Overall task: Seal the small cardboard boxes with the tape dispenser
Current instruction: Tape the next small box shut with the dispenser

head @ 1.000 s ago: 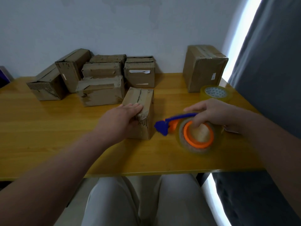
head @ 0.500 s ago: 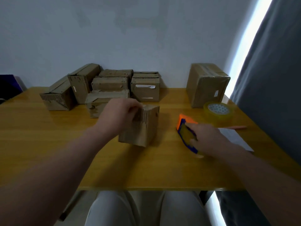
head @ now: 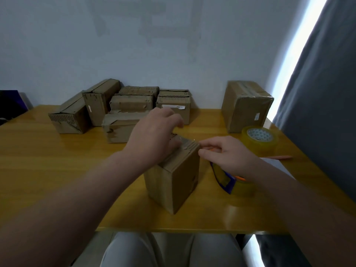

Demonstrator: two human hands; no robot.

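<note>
A small cardboard box [head: 173,182] stands on end in the middle of the yellow table [head: 57,170]. My left hand [head: 152,137] lies over its top; palm and thumb press on the flaps while the fingers arch above the far edge. My right hand [head: 225,153] has curled fingers, and its thumb and forefinger pinch the box's top right edge. The tape dispenser [head: 229,182], blue and orange with a clear tape roll, lies on the table under my right wrist, with no hand on it.
Several small cardboard boxes [head: 119,110] are piled at the back left. A bigger taped box [head: 246,106] stands at the back right, with a spare tape roll [head: 260,139], an orange pen [head: 277,157] and white paper [head: 279,167] near it. A grey curtain hangs right.
My right hand let go of the tape dispenser, left it on the table and moved to the box's top edge. The box now stands upright, nearer to me, under my left hand.
</note>
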